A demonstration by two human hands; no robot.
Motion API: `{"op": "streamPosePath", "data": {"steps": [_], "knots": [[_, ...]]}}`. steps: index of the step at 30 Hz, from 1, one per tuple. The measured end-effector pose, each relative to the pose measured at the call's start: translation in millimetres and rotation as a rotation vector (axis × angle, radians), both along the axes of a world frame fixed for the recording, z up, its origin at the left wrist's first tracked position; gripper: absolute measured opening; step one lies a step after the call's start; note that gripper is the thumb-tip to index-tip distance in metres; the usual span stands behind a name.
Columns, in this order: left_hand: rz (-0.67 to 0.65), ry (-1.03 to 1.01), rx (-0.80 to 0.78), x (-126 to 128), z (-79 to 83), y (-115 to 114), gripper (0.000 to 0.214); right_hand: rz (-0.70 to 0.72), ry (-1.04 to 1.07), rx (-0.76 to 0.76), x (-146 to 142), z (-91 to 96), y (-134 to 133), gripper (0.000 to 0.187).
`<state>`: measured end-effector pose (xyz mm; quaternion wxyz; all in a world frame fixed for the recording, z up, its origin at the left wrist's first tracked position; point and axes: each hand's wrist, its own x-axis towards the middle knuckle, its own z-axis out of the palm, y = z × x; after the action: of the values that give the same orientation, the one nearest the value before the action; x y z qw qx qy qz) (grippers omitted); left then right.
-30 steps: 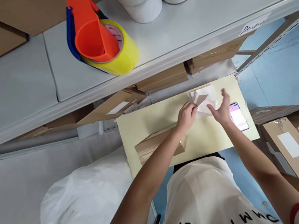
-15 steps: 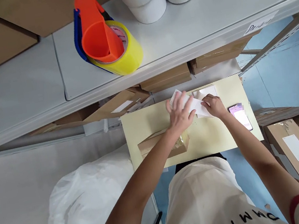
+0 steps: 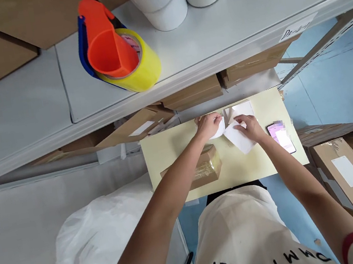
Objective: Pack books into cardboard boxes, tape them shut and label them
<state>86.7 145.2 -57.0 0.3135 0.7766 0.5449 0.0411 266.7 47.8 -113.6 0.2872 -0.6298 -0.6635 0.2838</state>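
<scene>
Lower left: a crumpled white plastic bag (image 3: pixel 91 248) lies below the grey metal shelf (image 3: pixel 41 104). On the shelf, an orange-and-blue tape dispenser (image 3: pixel 105 45) loaded with a yellow tape roll (image 3: pixel 148 71) rests on its side. Two white cylindrical rolls (image 3: pixel 163 4) stand just right of it, cut off by the top edge. Flat brown cardboard boxes (image 3: pixel 190 94) sit under the shelf.

Centre: a pale yellow desk (image 3: pixel 172 150). On its near half lies a small brown cardboard box sealed with clear tape (image 3: pixel 207 167), partly covered by our left forearm. Our left hand (image 3: pixel 208 124) is at the far edge of the desk, its grip clenched on a curled white paper piece (image 3: pixel 219 130) pinched at the fingertips. Touching that piece on the right, a white rectangular paper sheet (image 3: pixel 241 142) lies tilted on the desk. Our right hand (image 3: pixel 250 127) has its grip closed on the sheet's upper corner. We cannot tell whether the piece and the sheet are joined. A second white sheet (image 3: pixel 243 108) lies flat just beyond both hands.

Right: a smartphone with a lit screen (image 3: pixel 281 137) lies flat on the desk beside our right wrist. Off the desk, on the blue floor (image 3: pixel 339 79), an open brown cardboard carton (image 3: pixel 327 135) holds parcels with white labels (image 3: pixel 348 169).
</scene>
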Motion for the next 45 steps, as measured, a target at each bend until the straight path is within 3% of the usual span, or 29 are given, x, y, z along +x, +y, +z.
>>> {"op": "streamPosePath", "data": {"steps": [3,6,8,10,13,16,20,23,27,31,33,39,45], "knots": [[0.02,-0.037,0.105,-11,2.6,11,0.015,-0.012,-0.024,-0.072,6,-8.4,-5,0.044],[0.156,-0.087,0.203,-25,9.8,18,0.015,-0.114,-0.106,-0.075,9,-11.6,-7,0.046],[0.219,-0.175,0.178,-34,16.8,18,0.013,-0.234,-0.146,-0.016,3,-4.4,-8,0.049],[0.258,-0.321,0.082,-39,26.2,11,0.013,-0.299,-0.085,0.069,-11,12.2,-7,0.064],[0.319,-0.559,-0.096,-41,47.7,-11,0.02,-0.211,0.267,0.103,-44,48.5,-8,0.079],[0.317,-0.745,-0.26,-52,77.5,-40,0.029,-0.211,0.61,0.034,-73,84.7,-14,0.065],[0.268,-0.853,-0.406,-95,109.6,-85,0.042,-0.38,0.755,0.061,-88,119.5,-35,0.051],[0.307,-0.915,-0.39,-129,115.8,-118,0.035,-0.419,0.638,0.146,-100,139.8,-58,0.052],[0.407,-1.031,-0.288,-155,117.4,-155,0.03,-0.472,0.131,0.503,-147,169.1,-100,0.053],[0.364,-1.147,-0.296,-175,130.0,-184,0.03,-0.173,-0.149,0.671,-205,193.1,-140,0.014],[0.33,-1.224,-0.355,-186,136.9,-198,0.033,-0.104,-0.169,0.683,-225,200.1,-154,0.01],[0.312,-1.444,-0.61,-208,146.8,-230,0.042,-0.146,-0.087,0.712,-247,212.1,-179,0.013],[0.327,-1.473,-0.575,-219,156.1,-243,0.043,-0.112,-0.026,0.717,-255,217.6,-189,0.01]]}}
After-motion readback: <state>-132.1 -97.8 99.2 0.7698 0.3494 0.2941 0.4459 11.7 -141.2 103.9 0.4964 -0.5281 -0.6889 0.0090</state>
